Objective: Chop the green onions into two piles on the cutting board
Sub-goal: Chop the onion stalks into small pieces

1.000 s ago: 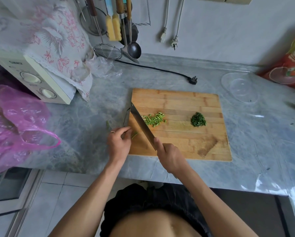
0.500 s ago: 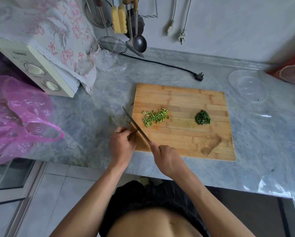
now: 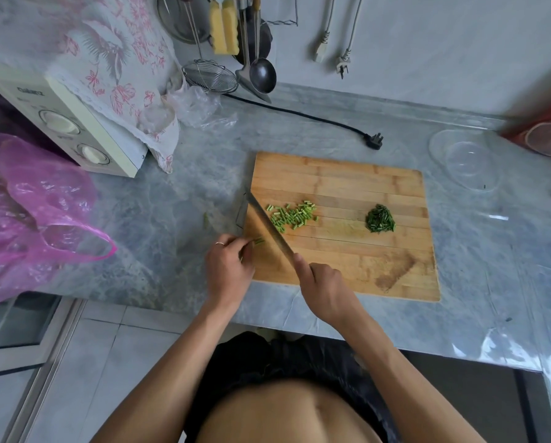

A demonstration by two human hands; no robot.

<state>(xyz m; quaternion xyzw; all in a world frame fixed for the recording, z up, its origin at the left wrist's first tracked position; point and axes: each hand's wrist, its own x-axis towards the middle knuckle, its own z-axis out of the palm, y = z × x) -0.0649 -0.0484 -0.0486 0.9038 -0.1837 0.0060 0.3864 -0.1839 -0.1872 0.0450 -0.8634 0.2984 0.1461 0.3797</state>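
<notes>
While my right hand grips the handle of one knife, its blade lies slantwise over the left part of the single wooden cutting board, tip near the board's left edge. My left hand sits at the board's near-left corner, fingers curled and pinching a short green onion scrap just beside the blade. I count two piles of cut green onion on the board: a loose light-green pile of short stem pieces touching the knife's right side, and a tighter dark-green pile well apart to the right. One more green bit lies off the board on the counter to the left; I cannot tell what it is.

I see the board resting on a grey marbled countertop. On it I count one cream microwave at far left under a floral cloth, one pink plastic bag in front of it, one clear plastic lid at right, and one black power cord with its plug lying behind the board. On the grey wall hang one wire skimmer, one ladle and two white plugs.
</notes>
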